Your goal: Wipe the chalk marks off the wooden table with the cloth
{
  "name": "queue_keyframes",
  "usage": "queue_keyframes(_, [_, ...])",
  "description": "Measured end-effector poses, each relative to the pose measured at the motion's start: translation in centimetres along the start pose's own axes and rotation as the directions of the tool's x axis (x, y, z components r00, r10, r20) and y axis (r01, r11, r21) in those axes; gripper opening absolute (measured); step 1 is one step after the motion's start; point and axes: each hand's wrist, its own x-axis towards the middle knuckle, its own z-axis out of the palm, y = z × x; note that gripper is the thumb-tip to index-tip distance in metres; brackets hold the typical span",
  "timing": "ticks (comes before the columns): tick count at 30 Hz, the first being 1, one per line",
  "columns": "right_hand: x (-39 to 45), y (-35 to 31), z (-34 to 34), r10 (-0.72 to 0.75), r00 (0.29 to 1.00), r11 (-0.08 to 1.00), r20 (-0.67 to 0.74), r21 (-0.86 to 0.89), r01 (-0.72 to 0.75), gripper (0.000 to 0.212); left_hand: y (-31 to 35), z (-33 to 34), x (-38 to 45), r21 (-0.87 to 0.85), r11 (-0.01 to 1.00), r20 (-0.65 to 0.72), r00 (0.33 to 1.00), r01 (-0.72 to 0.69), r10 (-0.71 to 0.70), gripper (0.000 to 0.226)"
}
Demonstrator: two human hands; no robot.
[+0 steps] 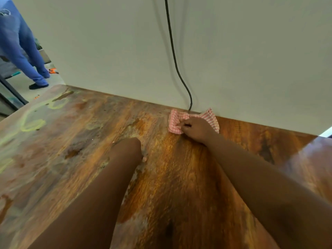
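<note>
The wooden table (179, 178) fills the lower view. Yellow-green chalk marks (32, 124) loop across its far left part, with fainter pale smears toward the middle. A pink-and-white checked cloth (175, 121) lies bunched on the table against the wall. My right hand (195, 129) grips it, fingers curled into the fabric. My left hand (129, 148) rests on the table near the middle, bent at the wrist. Its fingers are hidden except one tip at the right.
A white wall (233, 60) rises along the table's far edge. A black cable (173, 51) hangs down it to just behind the cloth. A person in blue clothes (19, 44) stands on the floor beyond the table's far left corner.
</note>
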Motion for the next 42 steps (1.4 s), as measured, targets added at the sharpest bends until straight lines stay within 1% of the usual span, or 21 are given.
queue_keyframes(2, [1.3,-1.1,1.7,0.032,0.999,0.983,0.023,-0.179,-0.027,0.038,0.3,-0.2,0.0,-0.013,1.0,-0.015,1.0,0.013,-0.014,0.028])
queue_keyframes(4, [1.4,-1.8,3.0,0.033,0.999,0.965,0.041,-0.26,-0.022,0.042,0.6,-0.5,0.0,-0.013,1.0,-0.024,1.0,0.02,-0.021,0.024])
queue_keyframes(6, [1.2,-1.2,2.8,-0.033,0.996,0.971,0.079,-0.233,0.051,0.041,0.7,-0.7,0.1,0.022,1.0,-0.023,1.0,0.013,-0.013,0.022])
queue_keyframes(8, [0.9,0.2,1.5,-0.127,0.982,0.982,0.136,-0.121,0.144,0.037,0.7,-0.8,0.3,0.078,0.997,-0.039,0.999,-0.013,0.016,0.029])
queue_keyframes(9, [0.9,0.9,0.6,-0.138,0.98,0.988,0.143,-0.049,0.147,0.034,0.8,-0.8,0.4,0.12,0.993,-0.059,0.998,-0.023,0.03,0.031])
queue_keyframes(11, [1.4,1.8,-1.0,-0.067,0.995,0.997,0.08,0.048,0.064,0.027,1.0,-0.7,0.6,0.183,0.983,-0.096,0.994,-0.025,0.043,0.024])
queue_keyframes(12, [2.0,1.8,-1.3,-0.025,0.999,0.999,0.038,0.043,0.023,0.026,1.2,-0.7,0.6,0.183,0.983,-0.104,0.994,-0.022,0.042,0.015])
queue_keyframes(13, [2.6,1.6,-1.3,-0.006,1.0,1.0,0.016,-0.021,0.006,0.028,1.3,-0.7,0.6,0.163,0.986,-0.101,0.994,-0.017,0.034,0.016])
queue_keyframes(15, [3.7,0.4,-0.2,0.005,1.0,0.976,0.03,-0.22,0.002,0.038,1.1,-0.6,0.8,0.15,0.989,-0.084,0.996,0.014,-0.001,0.062])
queue_keyframes(17, [4.3,-1.0,1.1,0.034,0.999,0.942,0.02,-0.335,-0.026,0.045,0.3,-0.4,1.3,0.227,0.974,-0.128,0.992,0.013,0.016,0.104])
queue_keyframes(19, [4.5,-2.6,2.0,0.074,0.997,0.925,0.023,-0.376,-0.06,0.05,-0.6,-0.1,2.0,0.293,0.956,-0.15,0.988,0.011,0.034,0.125])
queue_keyframes(21, [4.1,-3.8,2.7,0.039,0.994,0.93,0.098,-0.366,0.0,0.052,-1.2,0.3,2.7,0.267,0.963,-0.139,0.99,0.035,0.002,0.137])
queue_keyframes(24, [2.2,-3.4,2.5,-0.205,0.952,0.94,0.228,-0.224,0.256,0.044,-1.5,0.4,3.4,0.192,0.979,-0.086,0.995,0.068,-0.052,0.143])
queue_keyframes(25, [1.8,-2.5,1.8,-0.248,0.932,0.944,0.266,-0.151,0.294,0.041,-1.5,0.4,3.5,0.17,0.982,-0.066,0.996,0.077,-0.067,0.144])
queue_keyframes(26, [1.7,-1.6,1.0,-0.252,0.922,0.951,0.294,-0.102,0.292,0.04,-1.7,0.5,3.5,0.141,0.986,-0.048,0.995,0.091,-0.085,0.146])
queue_keyframes(28, [2.8,-0.2,-0.4,-0.179,0.943,0.973,0.282,-0.091,0.212,0.038,-1.8,0.5,3.6,0.078,0.99,-0.01,0.993,0.115,-0.114,0.15])
queue_keyframes(32, [6.3,-1.9,1.8,-0.067,0.992,0.96,0.105,-0.264,0.093,0.044,-2.2,0.5,3.7,0.023,0.99,0.036,0.989,0.14,-0.141,0.154])
queue_keyframes(35, [7.5,-4.5,4.0,0.018,0.997,0.935,0.075,-0.354,0.01,0.049,-2.3,0.3,3.7,0.015,0.991,0.039,0.99,0.136,-0.136,0.154])
queue_keyframes(37, [7.5,-4.8,4.2,-0.007,0.991,0.933,0.133,-0.356,0.054,0.048,-2.3,0.3,3.6,0.017,0.991,0.037,0.991,0.131,-0.132,0.153])
queue_keyframes(40, [6.3,-3.2,2.7,-0.154,0.952,0.947,0.264,-0.236,0.218,0.043,-2.4,0.4,3.6,0.006,0.99,0.034,0.99,0.138,-0.138,0.153])
queue_keyframes(42, [5.9,-1.6,0.9,-0.131,0.961,0.968,0.243,-0.179,0.177,0.036,-2.5,0.6,3.6,-0.015,0.99,0.026,0.99,0.138,-0.137,0.154])
